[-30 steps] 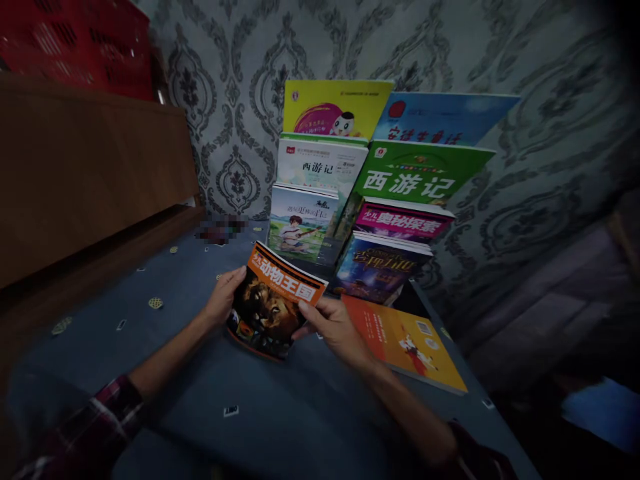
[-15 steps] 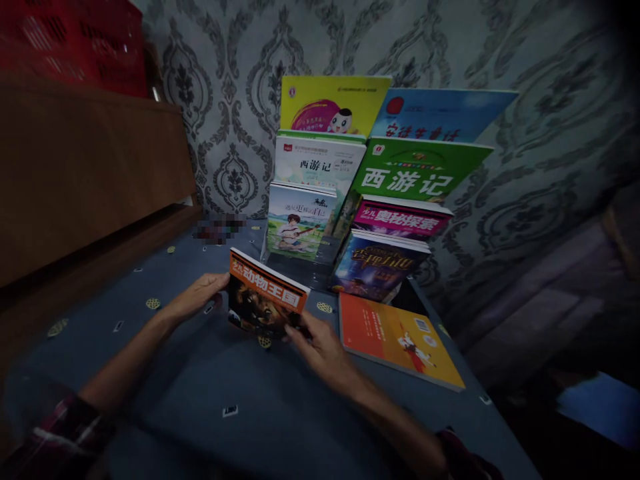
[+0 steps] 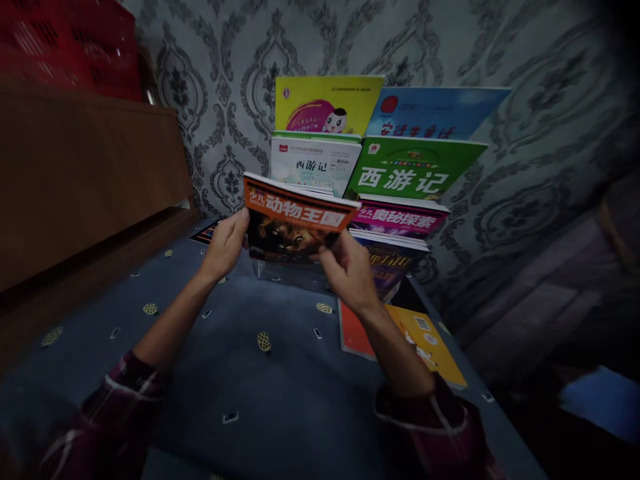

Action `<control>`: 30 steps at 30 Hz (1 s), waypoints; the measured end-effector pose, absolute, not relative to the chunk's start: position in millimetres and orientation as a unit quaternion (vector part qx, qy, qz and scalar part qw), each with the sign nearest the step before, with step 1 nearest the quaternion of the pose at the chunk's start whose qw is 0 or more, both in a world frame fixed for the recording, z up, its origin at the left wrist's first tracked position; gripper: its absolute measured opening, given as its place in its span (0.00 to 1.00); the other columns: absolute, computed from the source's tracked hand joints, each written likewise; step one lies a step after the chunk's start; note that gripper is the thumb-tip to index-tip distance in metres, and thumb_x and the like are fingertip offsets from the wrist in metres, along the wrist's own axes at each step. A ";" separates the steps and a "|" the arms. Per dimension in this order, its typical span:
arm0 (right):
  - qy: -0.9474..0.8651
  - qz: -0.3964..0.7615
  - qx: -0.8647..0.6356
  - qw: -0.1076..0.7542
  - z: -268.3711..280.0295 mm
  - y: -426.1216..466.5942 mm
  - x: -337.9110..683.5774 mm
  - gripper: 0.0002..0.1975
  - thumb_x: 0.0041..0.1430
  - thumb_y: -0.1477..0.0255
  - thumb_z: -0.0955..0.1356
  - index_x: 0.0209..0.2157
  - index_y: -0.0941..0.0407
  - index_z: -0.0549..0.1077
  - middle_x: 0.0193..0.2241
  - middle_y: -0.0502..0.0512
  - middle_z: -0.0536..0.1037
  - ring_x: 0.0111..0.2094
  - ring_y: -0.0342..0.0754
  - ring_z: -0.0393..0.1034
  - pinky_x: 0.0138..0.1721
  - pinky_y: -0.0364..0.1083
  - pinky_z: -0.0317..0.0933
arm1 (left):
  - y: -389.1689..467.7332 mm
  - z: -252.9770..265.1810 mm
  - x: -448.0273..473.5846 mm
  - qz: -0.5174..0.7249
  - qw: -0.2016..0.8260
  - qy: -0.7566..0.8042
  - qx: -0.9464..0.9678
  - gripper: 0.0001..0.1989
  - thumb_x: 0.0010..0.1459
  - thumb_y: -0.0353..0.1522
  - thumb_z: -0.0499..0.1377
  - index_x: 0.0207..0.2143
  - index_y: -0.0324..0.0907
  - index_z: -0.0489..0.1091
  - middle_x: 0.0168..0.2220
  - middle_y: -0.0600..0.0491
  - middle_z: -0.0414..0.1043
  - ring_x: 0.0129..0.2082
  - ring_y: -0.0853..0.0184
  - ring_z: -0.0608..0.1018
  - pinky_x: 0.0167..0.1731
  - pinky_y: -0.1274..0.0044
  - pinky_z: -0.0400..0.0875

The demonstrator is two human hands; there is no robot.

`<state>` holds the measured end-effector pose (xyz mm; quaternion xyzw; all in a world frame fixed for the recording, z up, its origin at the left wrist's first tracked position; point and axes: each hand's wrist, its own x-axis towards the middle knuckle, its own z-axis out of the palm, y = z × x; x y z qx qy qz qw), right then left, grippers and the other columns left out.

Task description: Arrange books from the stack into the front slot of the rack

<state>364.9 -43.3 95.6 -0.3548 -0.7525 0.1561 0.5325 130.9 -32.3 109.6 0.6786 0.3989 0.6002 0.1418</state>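
Observation:
Between my two hands is a book (image 3: 293,230) with an orange title band and a lion on its cover, tilted and raised in front of the book rack. My left hand (image 3: 227,245) grips its left edge. My right hand (image 3: 353,273) pinches the lower right corner, thumb over the front. Right behind it on the rack stand a white book (image 3: 315,163) and a yellow book (image 3: 327,103). In the right column are a blue book (image 3: 440,110), a green book (image 3: 417,170), a magenta-banded book (image 3: 403,217) and a dark blue book (image 3: 387,267), partly behind my right hand.
An orange-yellow book (image 3: 425,340) lies flat on the blue patterned cloth (image 3: 280,393), partly under my right forearm. At left stands a wooden cabinet (image 3: 90,180) with a red plastic basket (image 3: 75,53) on it. Patterned wallpaper (image 3: 210,100) covers the wall behind.
Both hands have lifted the lion book up, forward and to the right. It now covers the front book of the rack's left column, with a boy on its cover, which was visible before.

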 end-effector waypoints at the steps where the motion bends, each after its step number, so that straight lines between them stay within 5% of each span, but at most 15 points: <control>1: -0.745 0.139 -0.357 0.546 99.9 -37.6 366.5 0.20 0.64 0.70 0.63 0.57 0.53 0.71 0.42 0.57 0.81 0.35 0.51 0.74 0.40 0.54 0.74 | -28.4 112.8 136.6 0.617 0.111 0.387 0.676 0.33 0.65 0.60 0.46 0.22 0.44 0.61 0.20 0.56 0.60 0.22 0.70 0.65 0.23 0.77 0.61; 10: -0.737 0.096 -0.404 0.533 84.6 1.2 379.1 0.22 0.60 0.70 0.63 0.55 0.54 0.73 0.41 0.56 0.82 0.37 0.53 0.75 0.42 0.55 0.73 | 26.9 76.2 160.4 0.632 0.122 0.401 0.652 0.32 0.66 0.60 0.44 0.23 0.45 0.58 0.19 0.57 0.58 0.21 0.69 0.65 0.24 0.76 0.58; 17: -0.731 0.131 -0.474 0.474 74.8 9.4 374.8 0.22 0.61 0.70 0.62 0.56 0.57 0.73 0.39 0.57 0.82 0.36 0.52 0.74 0.44 0.54 0.72 | 39.9 57.4 152.6 0.562 0.173 0.459 0.666 0.27 0.70 0.53 0.44 0.28 0.44 0.65 0.23 0.55 0.65 0.27 0.65 0.72 0.29 0.76 0.66; 25: -0.736 0.127 -0.514 0.422 58.7 15.5 367.0 0.23 0.61 0.71 0.60 0.56 0.61 0.70 0.41 0.61 0.81 0.37 0.54 0.74 0.44 0.53 0.69 | 38.4 55.6 145.6 0.503 0.013 0.498 0.706 0.12 0.69 0.35 0.48 0.33 0.43 0.66 0.30 0.52 0.70 0.33 0.65 0.73 0.37 0.76 0.64; 30: -0.748 0.117 -0.538 0.370 50.4 19.0 361.3 0.22 0.63 0.73 0.59 0.57 0.63 0.66 0.48 0.66 0.80 0.44 0.57 0.75 0.48 0.52 0.66 | 41.6 50.4 141.8 0.481 -0.017 0.513 0.711 0.08 0.67 0.32 0.50 0.38 0.42 0.68 0.33 0.51 0.73 0.35 0.63 0.75 0.38 0.76 0.64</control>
